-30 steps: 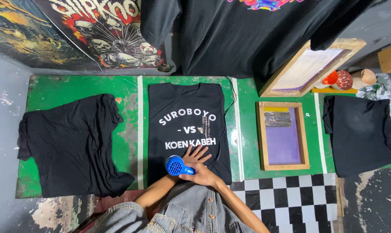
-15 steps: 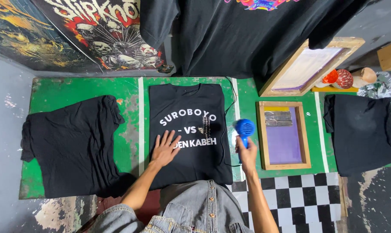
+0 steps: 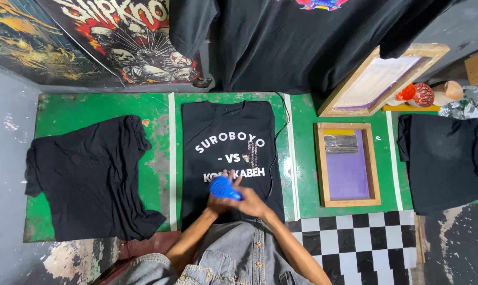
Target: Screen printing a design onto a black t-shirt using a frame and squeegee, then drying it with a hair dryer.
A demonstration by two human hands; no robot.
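Where both hands meet at lower centre of black printed tee (image 3: 229,158): blue handheld tool (image 3: 225,188), round head up-left, grip trailing down-right.

- Right hand (image 3: 252,203): wrapped round tool grip, closed on it; nearer of the two to the tool.
- Left hand (image 3: 218,203): underneath/beside tool, fingers partly hidden; open or closed – cannot tell.
- Tool sits directly ahead of hands, over bottom line of white lettering; long axis diagonal, lower-right to upper-left. Thin black cord (image 3: 279,142) along tee's right edge.
- Tee: flat, collar away from wearer, on green board (image 3: 91,105) w/ white stripes.
- Left: plain black tee (image 3: 88,177), rumpled.
- Right: wooden screen frame (image 3: 348,163), violet mesh, yellow strip at top; 2nd frame (image 3: 378,79) tilted behind; another black tee (image 3: 442,161) far right.
- Back wall: band poster (image 3: 128,42), red/white skull art; hanging black tee (image 3: 302,42) w/ multicolour print.
- Near edge: black/white chequered panel (image 3: 355,237).
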